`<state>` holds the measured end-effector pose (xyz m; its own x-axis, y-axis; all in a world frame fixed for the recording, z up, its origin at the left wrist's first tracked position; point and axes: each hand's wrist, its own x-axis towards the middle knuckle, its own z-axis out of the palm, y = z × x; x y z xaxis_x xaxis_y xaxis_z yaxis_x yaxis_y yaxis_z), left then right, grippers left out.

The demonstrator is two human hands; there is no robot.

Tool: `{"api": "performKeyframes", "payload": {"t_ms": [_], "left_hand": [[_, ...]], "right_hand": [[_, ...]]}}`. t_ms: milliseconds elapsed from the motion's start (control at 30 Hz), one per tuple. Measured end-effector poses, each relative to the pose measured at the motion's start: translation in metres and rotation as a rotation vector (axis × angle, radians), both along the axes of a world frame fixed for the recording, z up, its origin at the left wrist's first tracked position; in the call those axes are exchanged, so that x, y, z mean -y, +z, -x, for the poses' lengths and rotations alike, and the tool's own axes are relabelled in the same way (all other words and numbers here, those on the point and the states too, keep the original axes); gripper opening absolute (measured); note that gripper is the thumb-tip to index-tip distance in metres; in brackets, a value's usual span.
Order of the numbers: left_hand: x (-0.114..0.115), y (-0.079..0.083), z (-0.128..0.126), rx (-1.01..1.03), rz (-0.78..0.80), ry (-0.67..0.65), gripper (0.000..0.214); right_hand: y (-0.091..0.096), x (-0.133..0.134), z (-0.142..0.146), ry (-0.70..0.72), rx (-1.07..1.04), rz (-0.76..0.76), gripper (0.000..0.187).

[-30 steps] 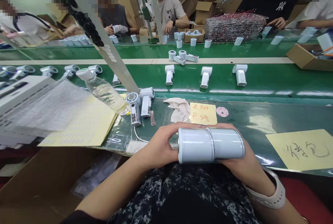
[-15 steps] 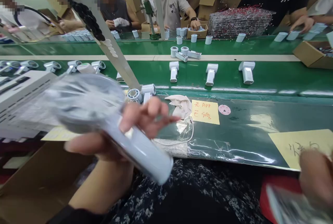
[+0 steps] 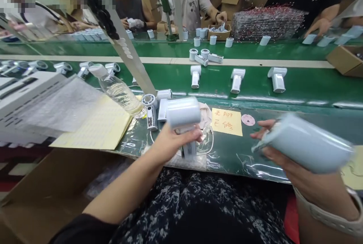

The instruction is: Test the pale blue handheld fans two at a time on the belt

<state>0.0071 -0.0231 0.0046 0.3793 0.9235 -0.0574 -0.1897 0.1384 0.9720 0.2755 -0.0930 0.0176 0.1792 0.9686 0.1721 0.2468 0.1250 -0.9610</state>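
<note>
My left hand (image 3: 167,140) is closed around the handle of a white handheld fan (image 3: 183,112), held over the near bench with its round head uppermost. My right hand (image 3: 289,162) grips a second pale fan (image 3: 314,143), close to the camera and tilted; only its smooth cylindrical body shows well, and its handle is mostly hidden. Just beyond my left hand, a fan with an open round grille (image 3: 149,101) and another white fan (image 3: 164,94) rest on the bench. A crumpled pale cloth (image 3: 205,115) and a white cable (image 3: 212,143) lie partly behind the held fan.
A tilted bottle of clear liquid (image 3: 121,94) rests by yellow papers (image 3: 93,130) at left. A slanted metal post (image 3: 133,58) rises there. Fans stand along the green conveyor (image 3: 306,96). An open carton (image 3: 42,195) sits low left. Co-workers sit across the line.
My left hand has moved right and away from the camera with its fan, uncovering the bottle. My right hand has risen from the low right edge, bringing its fan into clear view.
</note>
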Motion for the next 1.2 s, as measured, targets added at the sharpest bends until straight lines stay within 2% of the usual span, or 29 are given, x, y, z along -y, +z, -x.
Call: {"api": "performKeyframes", "payload": {"t_ms": [100, 167, 267, 400, 567, 633, 700, 767, 833, 900, 967, 1033, 1133, 1200], "left_hand": [[0.013, -0.002, -0.017, 0.056, 0.339, -0.136, 0.042], [0.018, -0.002, -0.026, 0.097, 0.446, -0.182, 0.045], [0.021, -0.002, -0.033, 0.138, 0.523, -0.239, 0.046], [0.022, -0.001, -0.037, 0.191, 0.545, -0.299, 0.046], [0.024, -0.004, -0.041, 0.259, 0.596, -0.366, 0.050], [0.026, -0.006, -0.044, 0.275, 0.565, -0.303, 0.051], [0.027, -0.011, -0.048, 0.277, 0.470, -0.210, 0.055], [0.029, -0.020, -0.052, 0.264, 0.381, -0.180, 0.063], [0.029, -0.032, -0.053, 0.234, 0.348, -0.204, 0.070], [0.027, -0.043, -0.048, 0.213, 0.342, -0.170, 0.069], [0.024, -0.049, -0.037, 0.245, 0.359, -0.102, 0.065], [0.022, -0.050, -0.022, 0.299, 0.403, -0.047, 0.063], [0.021, -0.047, -0.002, 0.288, 0.444, 0.097, 0.065], [0.022, -0.045, 0.005, 0.229, 0.494, 0.218, 0.066]], "right_hand": [[-0.018, -0.002, 0.012, 0.004, -0.207, 0.258, 0.039], [-0.027, -0.004, 0.022, 0.021, -0.306, 0.317, 0.041], [-0.034, -0.004, 0.032, 0.012, -0.375, 0.330, 0.046], [-0.040, -0.003, 0.035, 0.061, -0.394, 0.298, 0.043], [-0.046, -0.001, 0.033, 0.017, -0.398, 0.320, 0.049], [-0.050, -0.002, 0.038, -0.009, -0.458, 0.331, 0.057], [-0.054, -0.005, 0.047, -0.059, -0.512, 0.336, 0.064], [-0.059, -0.008, 0.059, -0.095, -0.505, 0.342, 0.062], [-0.062, -0.012, 0.067, -0.059, -0.398, 0.326, 0.055], [-0.062, -0.018, 0.068, 0.075, -0.227, 0.262, 0.047], [-0.058, -0.028, 0.063, 0.266, -0.039, 0.211, 0.041], [-0.053, -0.043, 0.056, 0.354, 0.186, 0.169, 0.036], [-0.053, -0.079, 0.058, 0.237, 0.518, 0.054, 0.024], [-0.062, -0.109, 0.068, 0.149, 0.610, -0.009, 0.022]]}}
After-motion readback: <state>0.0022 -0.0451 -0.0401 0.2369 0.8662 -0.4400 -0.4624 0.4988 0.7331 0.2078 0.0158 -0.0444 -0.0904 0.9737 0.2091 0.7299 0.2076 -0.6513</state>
